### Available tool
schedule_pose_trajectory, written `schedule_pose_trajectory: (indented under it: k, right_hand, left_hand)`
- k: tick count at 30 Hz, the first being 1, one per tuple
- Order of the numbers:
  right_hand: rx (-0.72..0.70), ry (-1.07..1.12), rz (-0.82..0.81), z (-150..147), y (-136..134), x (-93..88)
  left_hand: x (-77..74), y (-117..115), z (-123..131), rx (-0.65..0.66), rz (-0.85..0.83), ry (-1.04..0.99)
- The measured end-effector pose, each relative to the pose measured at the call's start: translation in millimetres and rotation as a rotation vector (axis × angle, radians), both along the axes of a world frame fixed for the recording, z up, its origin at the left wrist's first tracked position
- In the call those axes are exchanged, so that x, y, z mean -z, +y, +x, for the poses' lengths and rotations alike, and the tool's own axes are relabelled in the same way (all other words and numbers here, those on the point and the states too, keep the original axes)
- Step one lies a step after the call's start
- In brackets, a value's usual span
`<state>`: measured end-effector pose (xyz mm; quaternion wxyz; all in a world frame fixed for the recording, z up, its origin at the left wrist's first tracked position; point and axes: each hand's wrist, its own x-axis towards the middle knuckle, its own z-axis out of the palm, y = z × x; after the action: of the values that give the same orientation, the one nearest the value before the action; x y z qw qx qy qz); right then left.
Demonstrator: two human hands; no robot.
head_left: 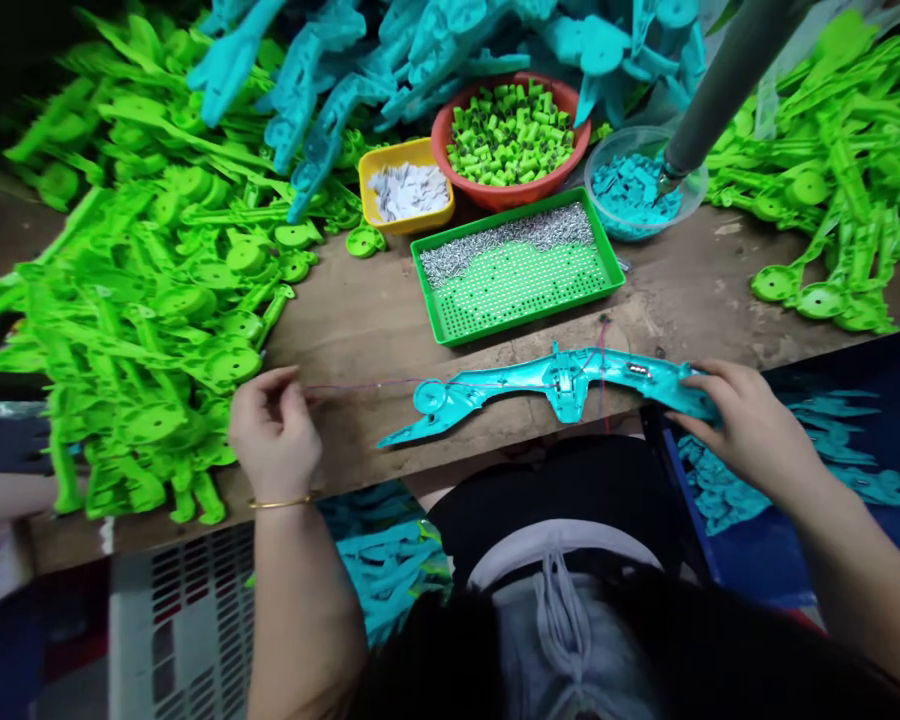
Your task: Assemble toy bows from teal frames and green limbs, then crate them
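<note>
A long blue plastic half-shell (521,378) lies with its inner side up along the table's front edge. My right hand (742,425) has its thumb and fingers around the shell's right end. To the left of the shell, my left hand (276,430) is closed in a pinch on a thin red string (360,386). The string runs from those fingertips to the shell's round left part and on along it. Another stretch of thin red string crosses the shell right of its middle.
Green parts (157,300) are heaped at left and more (847,200) at right. Behind the shell are a green tray of screws (521,325), a yellow bin (407,222), a red bowl (510,195) and a clear bowl (690,205). A dark tool (727,85) hangs above.
</note>
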<state>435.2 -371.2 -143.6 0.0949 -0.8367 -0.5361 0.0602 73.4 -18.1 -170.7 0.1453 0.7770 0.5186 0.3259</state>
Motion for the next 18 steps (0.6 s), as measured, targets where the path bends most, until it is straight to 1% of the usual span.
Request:
schedule_pose_trajectory:
  k: [3, 5, 7, 8, 10, 11, 13, 15, 16, 17, 18]
  right_hand:
    - [-0.019, -0.021, 0.014, 25, 14, -0.5]
    - [-0.001, -0.076, 0.054, 26, 20, -4.7]
    - [0.053, -0.075, 0.098, 13, 24, -9.1]
    - [0.077, -0.031, 0.105, 3, 25, -9.5]
    - [0.111, 0.069, 0.087, -21, 30, -4.4]
    - [0.133, 0.081, 0.069, -34, 32, 1.1]
    - [0.203, 0.048, 0.062, -53, 36, 14.1]
    - [0.287, 0.085, 0.108, -62, 37, 22.0]
    - [0.317, 0.178, 0.139, -60, 36, 21.4]
    - [0.335, 0.31, 0.171, -54, 34, 16.9]
    - [0.348, 0.449, 0.201, -44, 31, 8.6]
  left_hand:
    - [4.9, 11, -19, -0.064, 0.049, 0.058]
    - [6.3, 10, -27, -0.07, 0.055, 0.092]
    - [4.3, 2, -27, -0.043, 0.069, 0.137]
    - [1.8, -6, -22, -0.03, 0.09, 0.155]
    - [-5.2, -26, -5, 0.025, 0.136, 0.178]
    - [-8.9, -38, 8, 0.075, 0.149, 0.181]
    - [-14.7, -61, 37, 0.336, 0.114, 0.212]
    - [-16.1, -78, 64, 0.591, 0.084, 0.258]
    - [-15.0, -84, 74, 0.658, 0.065, 0.285]
    - [-12.9, -87, 81, 0.708, 0.042, 0.311]
    - [-10.3, -89, 86, 0.74, 0.017, 0.332]
